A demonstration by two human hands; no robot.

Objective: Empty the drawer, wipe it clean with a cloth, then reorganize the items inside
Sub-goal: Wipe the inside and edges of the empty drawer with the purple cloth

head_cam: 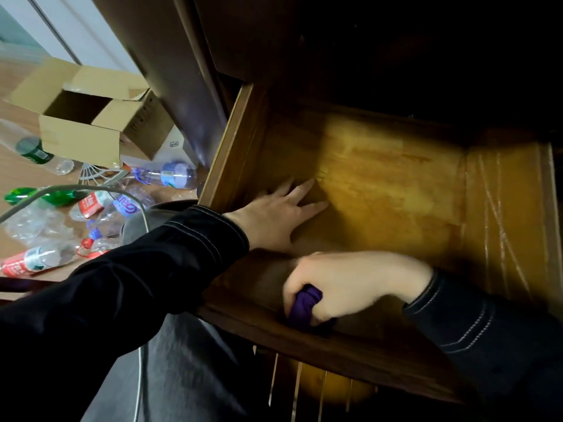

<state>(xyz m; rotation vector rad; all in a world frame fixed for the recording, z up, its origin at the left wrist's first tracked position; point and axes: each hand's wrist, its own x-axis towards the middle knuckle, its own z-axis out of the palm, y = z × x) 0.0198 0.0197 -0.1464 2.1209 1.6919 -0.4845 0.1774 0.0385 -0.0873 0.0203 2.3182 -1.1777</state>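
The wooden drawer (396, 184) stands pulled out, its yellowish bottom bare of items. My left hand (274, 214) lies flat inside with fingers spread, pressing on the drawer bottom near the left wall. My right hand (350, 284) grips a bunched purple cloth (304, 306) against the inside of the drawer's front wall, at the near edge. Both arms wear dark sleeves with white stitching.
On the floor to the left lie several plastic bottles (170, 175), an open cardboard box (91, 123) and a grey cable (76, 190). A dark cabinet panel (182, 86) rises beside the drawer's left wall. The drawer's right wall (502, 214) shows strips of clear tape.
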